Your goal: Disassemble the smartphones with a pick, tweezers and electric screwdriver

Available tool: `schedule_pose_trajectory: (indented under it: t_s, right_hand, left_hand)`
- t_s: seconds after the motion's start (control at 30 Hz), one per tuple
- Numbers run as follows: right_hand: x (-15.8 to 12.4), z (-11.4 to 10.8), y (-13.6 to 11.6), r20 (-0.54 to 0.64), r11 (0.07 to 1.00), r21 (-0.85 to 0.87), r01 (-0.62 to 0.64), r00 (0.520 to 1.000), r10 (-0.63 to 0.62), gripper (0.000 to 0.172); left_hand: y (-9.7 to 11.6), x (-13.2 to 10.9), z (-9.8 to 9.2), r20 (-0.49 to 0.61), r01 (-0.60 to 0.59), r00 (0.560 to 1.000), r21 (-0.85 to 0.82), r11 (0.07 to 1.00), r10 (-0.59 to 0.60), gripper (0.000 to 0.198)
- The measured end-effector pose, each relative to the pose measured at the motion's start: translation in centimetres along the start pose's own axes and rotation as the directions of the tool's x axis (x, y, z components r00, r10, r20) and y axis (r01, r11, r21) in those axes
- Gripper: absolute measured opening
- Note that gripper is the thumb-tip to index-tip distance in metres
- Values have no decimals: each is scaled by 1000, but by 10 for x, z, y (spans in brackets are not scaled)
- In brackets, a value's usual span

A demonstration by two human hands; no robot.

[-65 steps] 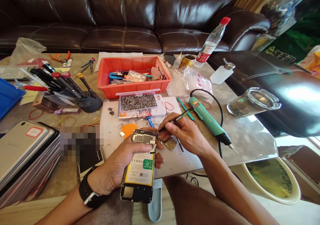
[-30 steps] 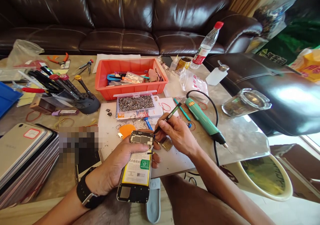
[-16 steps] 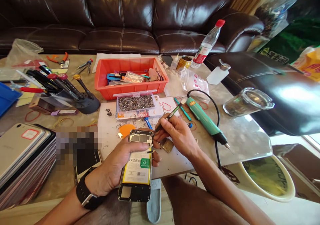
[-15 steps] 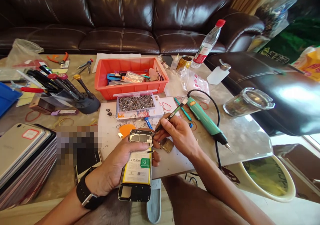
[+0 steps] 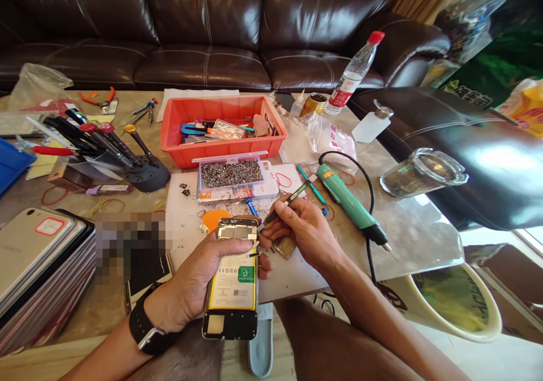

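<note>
My left hand is shut on an opened smartphone, which lies on its face with the back off. A white and yellow battery fills its middle, and a metal-shielded circuit board shows at the top end. My right hand pinches a slim black precision screwdriver, its tip close to the phone's upper right corner. A small gold-coloured part lies under that hand on a white work mat. An orange plastic pick lies beside the phone.
A box of tiny screws and an orange crate of tools stand beyond the mat. To the right lie a green soldering iron and a glass jar. A stack of phones stands at the left, by a tool stand.
My right hand has tilted the screwdriver lower, with its tip still near the phone's top corner. The phone sits nearly where it was, and the view has shifted slightly.
</note>
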State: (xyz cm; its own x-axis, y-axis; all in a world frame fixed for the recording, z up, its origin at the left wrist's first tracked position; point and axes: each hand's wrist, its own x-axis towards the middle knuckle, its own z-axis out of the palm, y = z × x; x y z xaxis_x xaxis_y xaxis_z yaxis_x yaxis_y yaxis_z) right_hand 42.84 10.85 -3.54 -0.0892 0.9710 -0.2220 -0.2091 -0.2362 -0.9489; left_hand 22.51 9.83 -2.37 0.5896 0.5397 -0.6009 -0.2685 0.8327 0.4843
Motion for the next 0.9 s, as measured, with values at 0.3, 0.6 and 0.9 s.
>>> schedule_pose_trajectory:
  t_s: [0.3,0.6,0.9]
  right_hand:
    - [4,0,-4,106,998,64,26,994,-32,41]
    - [5,5,-5,-17,999,22,-40,999,40,38]
    - [3,3,-7,-7,998,-41,-38,999,38,40]
  left_hand:
    - [1,-1,1,32,-46,998,-117,992,50,19]
    - [0,-1,2,23,-70,997,-117,991,74,19]
    - [0,0,2,11,-55,998,-102,993,57,22]
